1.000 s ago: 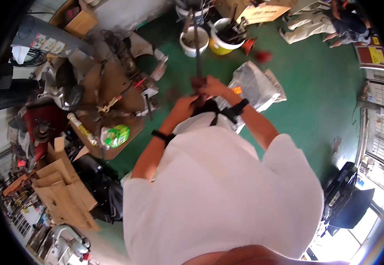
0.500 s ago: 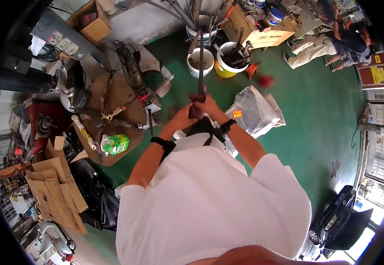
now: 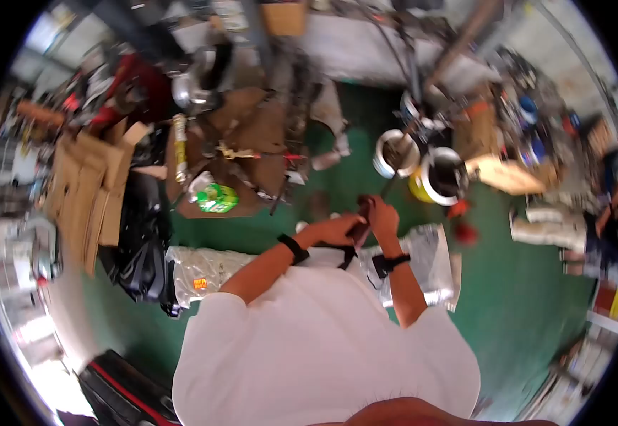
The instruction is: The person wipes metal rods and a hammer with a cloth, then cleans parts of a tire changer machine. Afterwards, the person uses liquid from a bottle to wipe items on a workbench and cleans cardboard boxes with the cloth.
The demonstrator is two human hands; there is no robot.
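Observation:
My left hand (image 3: 344, 228) and my right hand (image 3: 382, 216) are close together in front of my chest, fingers wrapped round a dark reddish-brown piece (image 3: 358, 234). A long dark rod (image 3: 392, 183) runs from it up and to the right, past a white bucket (image 3: 395, 154) and a yellow bucket (image 3: 418, 187). Blur hides where the rod ends and the exact grip of the fingers. Each wrist carries a black band. Below the hands is my white shirt.
Plastic-wrapped packages (image 3: 206, 273) lie on the green floor (image 3: 511, 305). Cardboard bearing a green bottle (image 3: 217, 198) and metal parts is at left, beside folded boxes (image 3: 85, 192) and a black bag (image 3: 138, 245). Another person (image 3: 593, 231) is at the far right.
The view has turned, so the buckets now appear farther right and lower. The rod slants to the upper right instead of standing nearly vertical in view. Both hands still hold the piece.

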